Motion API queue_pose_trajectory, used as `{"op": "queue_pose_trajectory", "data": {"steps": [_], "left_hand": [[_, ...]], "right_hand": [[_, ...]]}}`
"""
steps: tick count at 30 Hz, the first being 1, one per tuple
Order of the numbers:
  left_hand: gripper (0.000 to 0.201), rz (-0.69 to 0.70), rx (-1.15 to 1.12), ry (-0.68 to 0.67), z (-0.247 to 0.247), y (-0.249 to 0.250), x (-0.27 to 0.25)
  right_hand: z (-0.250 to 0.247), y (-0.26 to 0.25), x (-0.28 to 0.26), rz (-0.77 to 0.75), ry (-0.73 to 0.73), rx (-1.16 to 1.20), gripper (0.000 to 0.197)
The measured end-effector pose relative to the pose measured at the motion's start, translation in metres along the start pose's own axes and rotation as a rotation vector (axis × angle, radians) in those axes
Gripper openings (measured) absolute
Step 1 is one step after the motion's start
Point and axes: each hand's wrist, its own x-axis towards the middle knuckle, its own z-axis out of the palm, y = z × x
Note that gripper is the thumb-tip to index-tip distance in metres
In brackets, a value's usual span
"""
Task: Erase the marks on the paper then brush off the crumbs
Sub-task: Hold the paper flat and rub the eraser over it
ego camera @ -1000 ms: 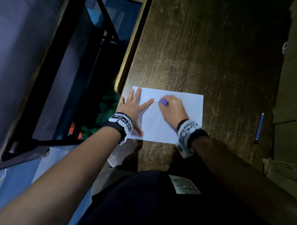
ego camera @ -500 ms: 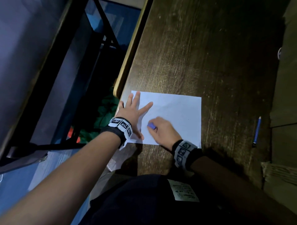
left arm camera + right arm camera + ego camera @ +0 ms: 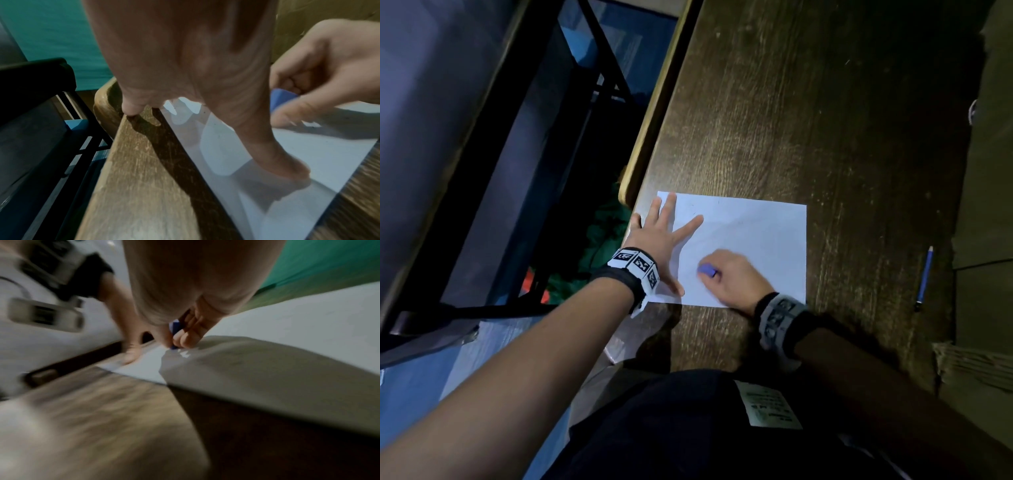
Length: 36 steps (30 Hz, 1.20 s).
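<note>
Pinching blue eraser (image 3: pixel 707 269) in right hand (image 3: pixel 736 279) on near part of paper (image 3: pixel 756 236); left hand (image 3: pixel 661 240) flat, fingers (image 3: pixel 690 226) spread, pressing paper's left edge on desk (image 3: pixel 825 120); pencil (image 3: pixel 924 277) right, well apart.

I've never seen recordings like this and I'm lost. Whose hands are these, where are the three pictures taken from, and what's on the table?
No machine here: a person wears one camera on the head and one on each wrist. The head view looks down on a wooden table with a white paper and a blue pencil off to the right. The left hand lies flat, fingers spread, on the paper's left edge. The right hand pinches a blue eraser against the paper. The wrist views show the same fingers close up.
</note>
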Motion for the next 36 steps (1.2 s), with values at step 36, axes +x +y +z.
{"op": "queue_pose_trajectory", "data": {"steps": [36], "left_hand": [[0.155,0.014,0.016,0.046,0.002,0.001,0.001]], "right_hand": [[-0.002,0.012,0.031,0.436,0.445,0.078,0.013]]}}
